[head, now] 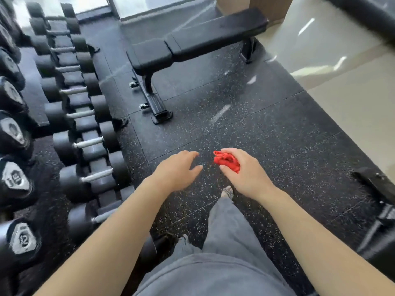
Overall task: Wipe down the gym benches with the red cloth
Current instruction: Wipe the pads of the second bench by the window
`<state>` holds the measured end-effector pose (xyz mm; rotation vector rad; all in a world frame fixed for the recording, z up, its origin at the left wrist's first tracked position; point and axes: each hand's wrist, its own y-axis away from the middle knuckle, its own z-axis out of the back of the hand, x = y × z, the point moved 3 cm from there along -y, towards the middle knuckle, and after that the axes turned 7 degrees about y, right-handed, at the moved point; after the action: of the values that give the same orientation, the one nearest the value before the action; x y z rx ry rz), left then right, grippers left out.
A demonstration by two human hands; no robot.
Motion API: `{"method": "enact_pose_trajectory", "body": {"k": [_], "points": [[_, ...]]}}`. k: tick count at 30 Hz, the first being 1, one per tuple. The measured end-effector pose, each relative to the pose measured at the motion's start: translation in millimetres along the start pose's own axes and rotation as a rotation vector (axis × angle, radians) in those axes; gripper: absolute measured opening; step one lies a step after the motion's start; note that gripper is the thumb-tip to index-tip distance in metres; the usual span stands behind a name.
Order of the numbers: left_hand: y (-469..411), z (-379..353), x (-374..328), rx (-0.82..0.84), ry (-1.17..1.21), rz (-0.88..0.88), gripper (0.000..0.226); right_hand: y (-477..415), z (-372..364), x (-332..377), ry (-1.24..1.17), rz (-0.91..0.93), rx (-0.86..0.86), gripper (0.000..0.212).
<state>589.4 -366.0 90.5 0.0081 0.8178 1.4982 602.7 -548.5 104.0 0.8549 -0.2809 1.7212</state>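
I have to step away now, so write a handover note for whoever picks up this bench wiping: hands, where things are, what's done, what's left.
Left hand: open, empty, over the floor.
Right hand: grips the bunched cloth.
Bench: ahead, beside the dumbbells, well apart from both hands.
Done: cloth is in hand; no wiping shows.
Left: walk to the bench and wipe it.
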Motion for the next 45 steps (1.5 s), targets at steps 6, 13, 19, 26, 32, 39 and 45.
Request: {"method": "enact_pose_trajectory", "body": {"k": [6,13,19,26,32,39,45], "points": [[-139,57,-48,0.020,-0.080,-0.071,0.052,-111,67,-38,0.027,-0.040,-0.037,0.037],[-273,118,-113,0.021,-0.056,-0.125,0.051,-237,163,-74,0.092,-0.046,-0.064,0.039],[-357,170,-136,-0.008,-0.007,-0.097,0.051,-329,216,-87,0.050,-0.056,-0.069,0.038],[-499,233,-161,-0.058,0.037,-0.169,0.051,-473,272,-104,0.101,-0.031,-0.095,0.038],[-628,312,-190,0.009,-0.051,-0.204,0.051,-592,337,-114,0.074,-0.100,-0.142,0.040],[-738,378,-228,0.037,-0.111,-0.250,0.051,-692,396,-135,0.038,-0.148,-0.197,0.041],[-822,395,-256,0.075,-0.103,-0.224,0.050,-777,442,-175,0.014,-0.136,-0.172,0.040]]}}
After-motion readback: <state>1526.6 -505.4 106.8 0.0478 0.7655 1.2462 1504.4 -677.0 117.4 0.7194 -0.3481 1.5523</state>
